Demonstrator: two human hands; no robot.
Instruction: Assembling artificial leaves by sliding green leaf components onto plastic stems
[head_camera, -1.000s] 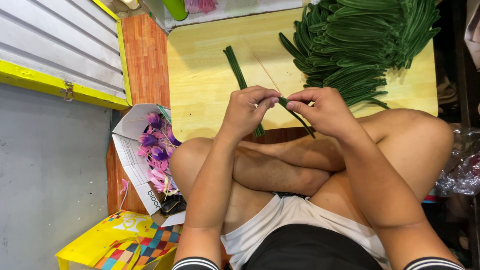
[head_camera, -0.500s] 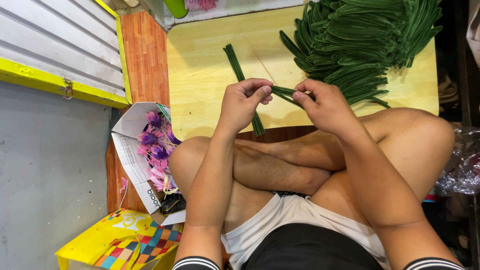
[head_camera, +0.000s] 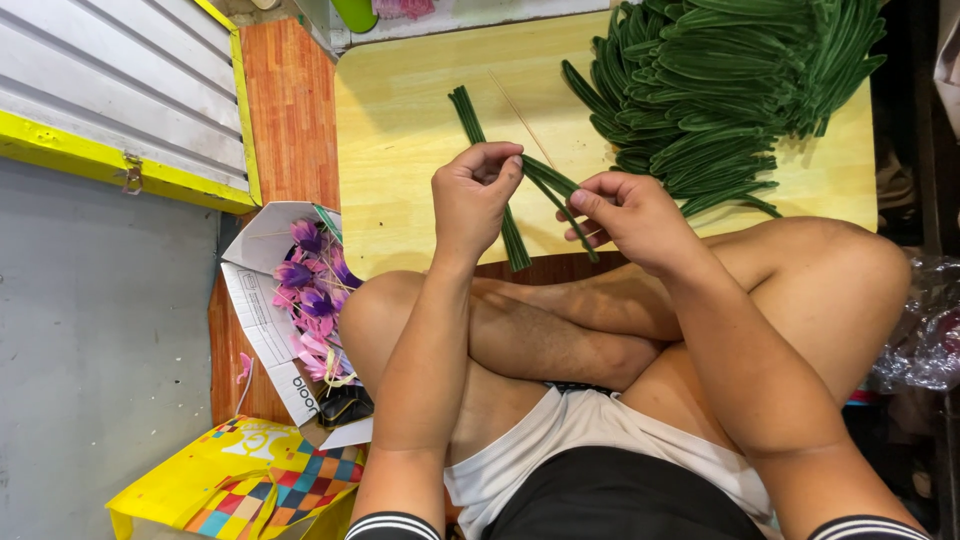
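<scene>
I sit cross-legged at a low yellow wooden table (head_camera: 400, 130). My left hand (head_camera: 478, 198) and my right hand (head_camera: 632, 215) both pinch a short green fuzzy stem piece (head_camera: 552, 182) held between them above the table's near edge. A small bundle of straight green stems (head_camera: 478, 140) lies on the table under my left hand. A thin pale stick (head_camera: 520, 115) lies beside it. A big heap of folded green fuzzy leaf shapes (head_camera: 730, 80) covers the table's right part.
A white cardboard box (head_camera: 262, 310) with purple and pink artificial flowers (head_camera: 310, 290) stands on the floor at my left. A yellow patterned bag (head_camera: 235, 485) lies below it. A grey shutter with yellow trim (head_camera: 110, 90) is at far left. Clear plastic wrap (head_camera: 920, 330) sits at right.
Both hands have risen slightly and drawn apart, so more of the green stem piece shows between them. The bundle and the heap have not moved.
</scene>
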